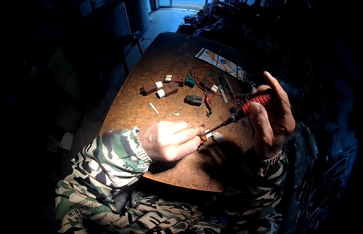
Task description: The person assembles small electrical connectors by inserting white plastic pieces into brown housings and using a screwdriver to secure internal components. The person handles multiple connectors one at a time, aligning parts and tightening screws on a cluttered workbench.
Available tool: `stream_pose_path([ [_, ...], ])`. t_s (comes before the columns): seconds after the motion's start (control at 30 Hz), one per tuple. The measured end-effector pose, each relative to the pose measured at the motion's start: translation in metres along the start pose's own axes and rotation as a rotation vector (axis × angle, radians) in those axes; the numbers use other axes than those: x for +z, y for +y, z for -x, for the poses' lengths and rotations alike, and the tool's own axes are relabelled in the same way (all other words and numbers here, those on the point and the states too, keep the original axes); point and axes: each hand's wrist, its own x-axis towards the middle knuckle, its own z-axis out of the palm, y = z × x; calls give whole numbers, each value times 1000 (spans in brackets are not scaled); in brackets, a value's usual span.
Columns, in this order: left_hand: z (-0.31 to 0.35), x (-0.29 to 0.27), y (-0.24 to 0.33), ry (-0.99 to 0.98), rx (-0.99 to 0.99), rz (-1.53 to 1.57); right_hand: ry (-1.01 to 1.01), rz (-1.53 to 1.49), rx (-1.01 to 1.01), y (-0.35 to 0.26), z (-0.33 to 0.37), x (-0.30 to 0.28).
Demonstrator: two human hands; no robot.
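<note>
My left hand (171, 140) rests low over the wooden table, its fingers pinched on a small brown-and-white block (208, 134), which they partly hide. The red-handled screwdriver (253, 104) is in my right hand (276, 121), with the thumb and fingers around its ribbed handle and one finger raised. Its dark shaft slants down to the left, and the tip meets the small block at my left fingertips. Just right of the block lies a white piece (217, 137); whether it is joined to the block I cannot tell.
Several brown blocks (170, 89) with white ends lie farther back, near a black connector (193, 100). Red and green leads with a red clip (207, 102) and a green clip (189, 81) curl beside them. A white stick (153, 108) and a printed card (220, 63) lie on the table (127, 105).
</note>
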Motion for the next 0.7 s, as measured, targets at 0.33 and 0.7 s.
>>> stream_pose_path([
  [0.33,-5,1,0,28,6,-27,29,-27,45,-7,1,-4],
  [0.7,-5,2,1,14,-2,-22,16,-182,54,-8,-4,0],
])
